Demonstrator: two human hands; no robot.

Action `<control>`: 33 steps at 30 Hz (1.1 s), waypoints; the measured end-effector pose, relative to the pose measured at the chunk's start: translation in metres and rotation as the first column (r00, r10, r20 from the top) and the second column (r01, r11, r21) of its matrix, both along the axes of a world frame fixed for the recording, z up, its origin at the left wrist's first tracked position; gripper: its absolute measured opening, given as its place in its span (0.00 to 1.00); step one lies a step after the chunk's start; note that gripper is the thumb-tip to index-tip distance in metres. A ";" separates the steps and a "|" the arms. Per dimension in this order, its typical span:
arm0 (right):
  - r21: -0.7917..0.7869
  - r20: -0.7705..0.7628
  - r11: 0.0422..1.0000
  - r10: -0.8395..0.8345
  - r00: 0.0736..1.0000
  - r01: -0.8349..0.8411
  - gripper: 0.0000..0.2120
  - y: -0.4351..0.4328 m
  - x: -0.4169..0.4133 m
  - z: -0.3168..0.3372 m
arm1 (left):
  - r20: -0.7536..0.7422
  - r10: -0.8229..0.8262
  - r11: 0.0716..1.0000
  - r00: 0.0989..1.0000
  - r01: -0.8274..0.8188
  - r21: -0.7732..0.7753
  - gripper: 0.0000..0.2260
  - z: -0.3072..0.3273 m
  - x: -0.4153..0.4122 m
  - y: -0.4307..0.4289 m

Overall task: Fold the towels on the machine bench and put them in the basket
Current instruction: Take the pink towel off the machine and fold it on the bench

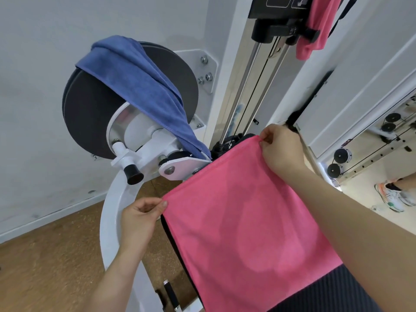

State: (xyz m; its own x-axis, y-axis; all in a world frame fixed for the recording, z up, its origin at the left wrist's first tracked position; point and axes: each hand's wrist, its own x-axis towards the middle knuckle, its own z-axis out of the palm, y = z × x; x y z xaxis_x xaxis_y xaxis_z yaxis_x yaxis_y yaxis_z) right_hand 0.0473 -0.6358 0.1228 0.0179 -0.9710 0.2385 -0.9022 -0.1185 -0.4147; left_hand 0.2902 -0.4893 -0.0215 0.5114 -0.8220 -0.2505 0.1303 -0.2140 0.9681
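A pink towel (243, 221) lies spread flat over the black padded bench (351, 289) of a gym machine. My left hand (141, 217) pinches its near-left corner between thumb and fingers. My right hand (281, 145) pinches the far corner, at the top of the towel. A blue towel (139, 86) hangs draped over the machine's dark round disc (90, 113). Another pink towel (317, 25) hangs from the weight stack at the top right. No basket is in view.
The white machine frame (110, 221) curves down on the left, with a black-tipped handle (132, 174) sticking out. Steel guide rods and cables (249, 91) rise behind the bench. A mirror on the right shows pulleys and a sneaker (391, 197). Cork-brown floor lies at lower left.
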 end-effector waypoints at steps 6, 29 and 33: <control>0.020 0.055 0.998 0.057 0.997 -0.058 0.13 0.015 -0.005 0.020 | 0.062 -0.029 0.999 0.998 0.030 -0.013 0.05 0.013 0.010 0.019; 0.093 0.826 0.920 0.143 0.546 -0.382 0.17 0.324 -0.122 0.155 | 0.284 -0.031 0.874 0.958 0.164 -0.458 0.07 0.220 -0.016 0.130; 0.137 0.895 0.900 0.065 0.440 -0.413 0.20 0.369 -0.144 0.144 | 0.379 -0.086 0.855 0.921 0.264 -0.447 0.07 0.247 -0.042 0.136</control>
State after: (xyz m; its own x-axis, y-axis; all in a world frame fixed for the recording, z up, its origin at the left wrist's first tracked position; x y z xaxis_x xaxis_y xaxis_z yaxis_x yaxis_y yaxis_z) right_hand -0.0966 -0.2669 0.2669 0.2183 -0.9757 -0.0165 -0.0177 0.0129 -0.9998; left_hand 0.2483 -0.3530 0.2252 0.3257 -0.8751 0.3579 -0.2129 0.3009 0.9296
